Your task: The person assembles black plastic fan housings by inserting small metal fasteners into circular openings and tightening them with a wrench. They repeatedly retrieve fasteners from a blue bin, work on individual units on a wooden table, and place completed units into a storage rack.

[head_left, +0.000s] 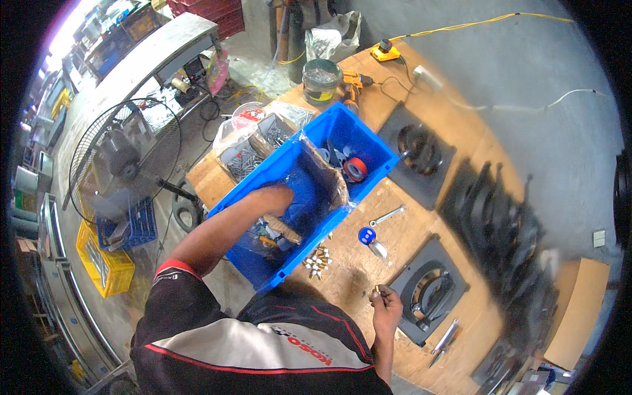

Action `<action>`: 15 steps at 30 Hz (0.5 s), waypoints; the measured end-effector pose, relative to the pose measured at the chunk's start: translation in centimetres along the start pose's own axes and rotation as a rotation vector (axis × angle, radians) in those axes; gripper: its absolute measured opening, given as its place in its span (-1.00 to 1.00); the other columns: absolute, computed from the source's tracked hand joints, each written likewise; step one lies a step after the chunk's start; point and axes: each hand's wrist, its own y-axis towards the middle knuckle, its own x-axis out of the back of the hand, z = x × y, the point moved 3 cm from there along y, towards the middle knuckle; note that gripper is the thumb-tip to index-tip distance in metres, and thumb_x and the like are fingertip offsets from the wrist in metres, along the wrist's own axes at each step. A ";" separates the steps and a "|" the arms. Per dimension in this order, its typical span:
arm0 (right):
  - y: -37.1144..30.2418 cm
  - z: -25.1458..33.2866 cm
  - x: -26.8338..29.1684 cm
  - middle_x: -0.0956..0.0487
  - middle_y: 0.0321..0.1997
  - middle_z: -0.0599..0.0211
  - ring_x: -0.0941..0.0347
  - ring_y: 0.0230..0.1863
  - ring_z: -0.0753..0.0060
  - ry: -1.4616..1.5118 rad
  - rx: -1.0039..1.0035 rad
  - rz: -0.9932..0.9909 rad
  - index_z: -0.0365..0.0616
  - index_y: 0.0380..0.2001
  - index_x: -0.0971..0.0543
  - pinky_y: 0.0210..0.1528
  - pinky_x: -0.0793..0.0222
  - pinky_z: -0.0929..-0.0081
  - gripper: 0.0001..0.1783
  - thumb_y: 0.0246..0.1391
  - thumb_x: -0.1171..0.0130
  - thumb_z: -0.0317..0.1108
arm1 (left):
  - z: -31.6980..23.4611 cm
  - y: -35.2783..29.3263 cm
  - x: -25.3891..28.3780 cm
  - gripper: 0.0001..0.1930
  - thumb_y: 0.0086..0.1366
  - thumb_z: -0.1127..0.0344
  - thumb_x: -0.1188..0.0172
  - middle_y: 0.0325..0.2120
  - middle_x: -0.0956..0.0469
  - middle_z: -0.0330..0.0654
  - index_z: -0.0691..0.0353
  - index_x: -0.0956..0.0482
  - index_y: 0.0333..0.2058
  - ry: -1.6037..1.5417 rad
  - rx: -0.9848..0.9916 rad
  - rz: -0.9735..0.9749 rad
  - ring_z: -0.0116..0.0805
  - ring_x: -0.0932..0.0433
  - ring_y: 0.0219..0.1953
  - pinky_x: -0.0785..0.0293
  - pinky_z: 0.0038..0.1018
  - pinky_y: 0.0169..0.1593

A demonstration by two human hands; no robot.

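Your left grip (280,195): inside blue bin (375,139), hold unclear; red tape roll (360,164) at far end. Right grip (386,307): pinching brass fitting (377,288).

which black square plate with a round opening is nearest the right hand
The black plate just beyond the right hand, with its corner beside the fingers; the similar upper plate lies farther off, toward the orange drill.
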 end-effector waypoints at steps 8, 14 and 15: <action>0.2 -1.9 0.4 -0.65 -0.25 0.20 -0.56 -0.23 0.46 -0.038 -0.052 0.023 -0.36 -0.10 -0.54 -0.12 -0.47 0.51 -0.73 0.15 -0.23 -0.47 | -1.0 -1.1 1.0 -0.84 -0.06 0.46 -0.22 -0.37 -0.66 0.16 0.37 -0.69 -0.45 -0.013 0.063 0.037 0.09 -0.66 -0.26 -0.59 -0.12 -0.16; 0.0 -1.8 0.2 -0.65 -0.26 0.24 -0.55 -0.22 0.49 -0.007 -0.082 -0.012 -0.34 -0.13 -0.56 -0.10 -0.46 0.49 -0.76 0.14 -0.24 -0.47 | -1.1 -0.1 0.7 -0.79 -0.05 0.35 -0.27 -0.37 -0.66 0.15 0.34 -0.69 -0.42 0.043 0.052 0.043 0.10 -0.66 -0.26 -0.59 -0.13 -0.15; 0.1 -2.0 0.3 -0.65 -0.26 0.25 -0.54 -0.22 0.49 -0.011 -0.083 -0.018 -0.33 -0.13 -0.57 -0.10 -0.46 0.49 -0.76 0.14 -0.24 -0.47 | -1.5 -0.5 1.6 -0.78 -0.05 0.33 -0.28 -0.37 -0.66 0.15 0.33 -0.69 -0.41 0.032 0.057 0.058 0.10 -0.66 -0.26 -0.59 -0.13 -0.15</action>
